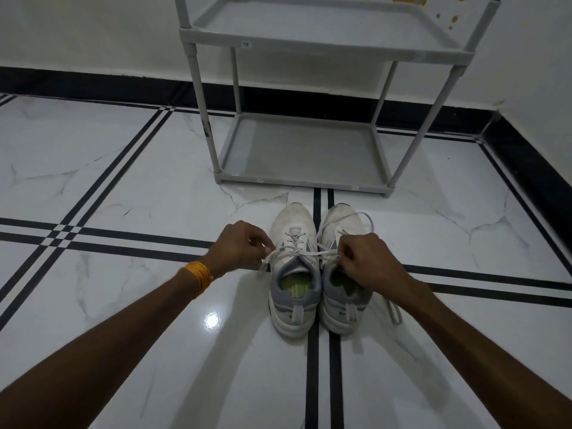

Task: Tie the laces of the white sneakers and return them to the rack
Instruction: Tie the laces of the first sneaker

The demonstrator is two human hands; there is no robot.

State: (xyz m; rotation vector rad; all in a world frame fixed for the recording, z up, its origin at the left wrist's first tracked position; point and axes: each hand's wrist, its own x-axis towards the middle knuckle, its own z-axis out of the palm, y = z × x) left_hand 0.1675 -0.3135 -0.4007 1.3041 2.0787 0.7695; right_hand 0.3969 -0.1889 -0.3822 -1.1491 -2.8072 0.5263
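Two white sneakers with grey collars stand side by side on the floor, toes pointing away from me. On the left sneaker (294, 267) the lace (309, 253) is stretched taut sideways across the tongue. My left hand (240, 246) pinches one lace end just left of that shoe. My right hand (366, 261) pinches the other end above the right sneaker (342, 292) and hides part of it. The right sneaker's laces (393, 311) lie loose, one looping over its toe and one trailing on the floor to its right.
A grey plastic two-shelf rack (303, 150) stands just beyond the shoes against the white wall, both shelves bare. The glossy white marble floor (123, 181) has black inlay stripes. A black skirting runs along the walls, with a corner at the far right.
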